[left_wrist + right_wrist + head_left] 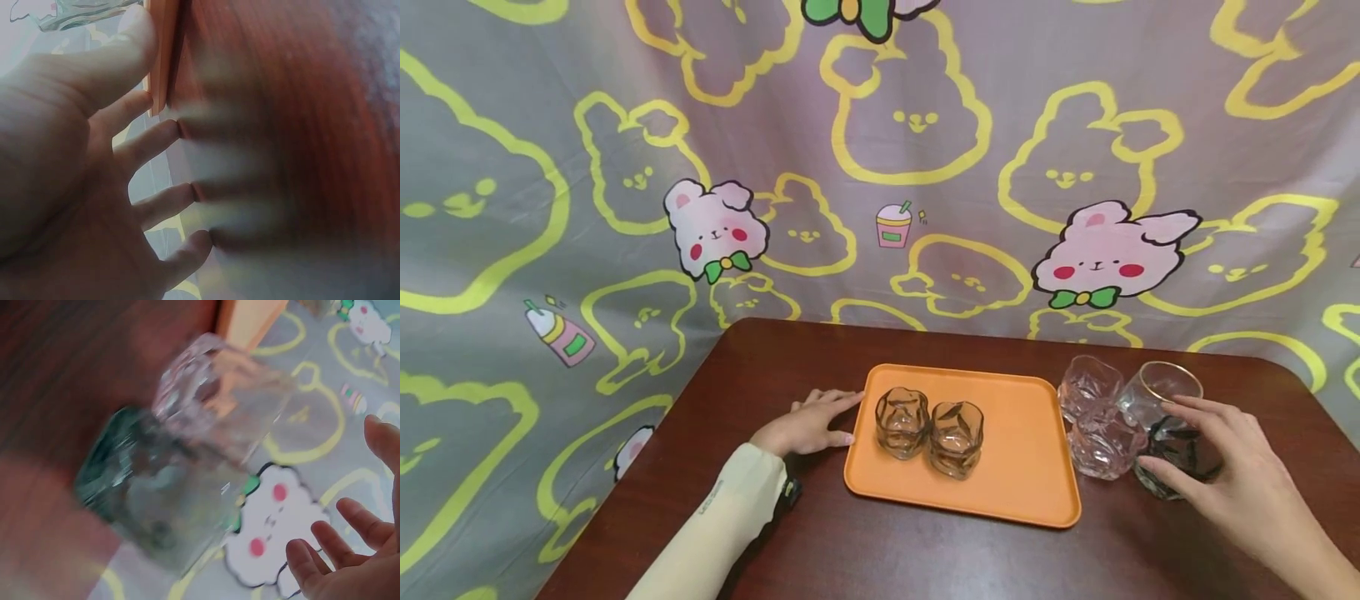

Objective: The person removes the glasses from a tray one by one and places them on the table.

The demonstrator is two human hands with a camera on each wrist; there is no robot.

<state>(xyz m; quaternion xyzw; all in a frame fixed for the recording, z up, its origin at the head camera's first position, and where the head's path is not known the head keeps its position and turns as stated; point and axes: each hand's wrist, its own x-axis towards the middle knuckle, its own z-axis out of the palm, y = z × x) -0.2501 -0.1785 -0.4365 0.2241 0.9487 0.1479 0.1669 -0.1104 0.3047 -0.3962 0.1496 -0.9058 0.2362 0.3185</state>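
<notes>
An orange tray (1022, 450) lies on the table, bearing two brown glasses (901, 423) set side by side in its left half. My left hand (808, 423) rests at the tray's left edge, fingers spread, its thumb and index finger by the rim. Over a dark greenish glass (1180, 458) hovers my right hand (1240, 467), thumb and fingers apart. In the right wrist view, a gap shows between that hand (356, 550) and the greenish glass (162, 487). A pinkish glass (1105, 446) stands beside the greenish one.
Another pinkish glass (1088, 387) and a clear gold-rimmed glass (1161, 387) stand behind, close to the tray's right edge. The dark wooden table (970, 550) ends at a grey curtain (865, 275) with cartoon rabbits.
</notes>
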